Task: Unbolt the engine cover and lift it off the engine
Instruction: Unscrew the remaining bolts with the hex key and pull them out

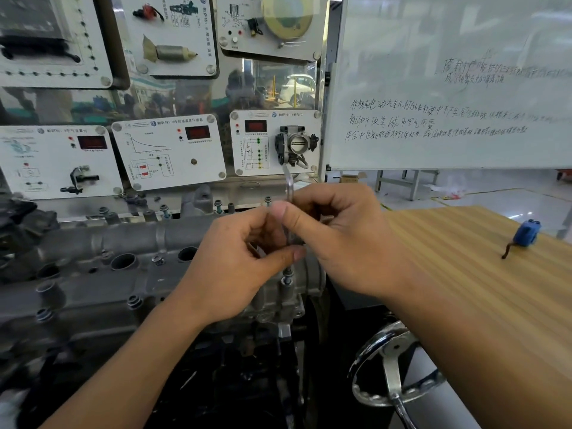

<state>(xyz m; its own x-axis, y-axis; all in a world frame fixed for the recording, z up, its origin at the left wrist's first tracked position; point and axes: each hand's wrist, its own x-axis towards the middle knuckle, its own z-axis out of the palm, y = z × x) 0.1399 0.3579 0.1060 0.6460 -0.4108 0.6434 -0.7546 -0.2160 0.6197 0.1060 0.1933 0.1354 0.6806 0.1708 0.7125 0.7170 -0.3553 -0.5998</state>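
Both my hands are closed on one thin metal tool that stands nearly upright over the right end of the engine cover. My left grip pinches the lower part of the shaft, thumb pressed against it from below, fingers curled behind. My right grip wraps the shaft just above, thumb laid across the front, and the tool's top end sticks out above my knuckles. The lower tip sits on a bolt at the cover's near right corner. The grey cast cover lies across the engine in front of me, stretching to my left, with more bolt heads standing along its far edge. To my right is a wooden table carrying a small blue object. A chrome handwheel shows below my right forearm, and a whiteboard stands behind.
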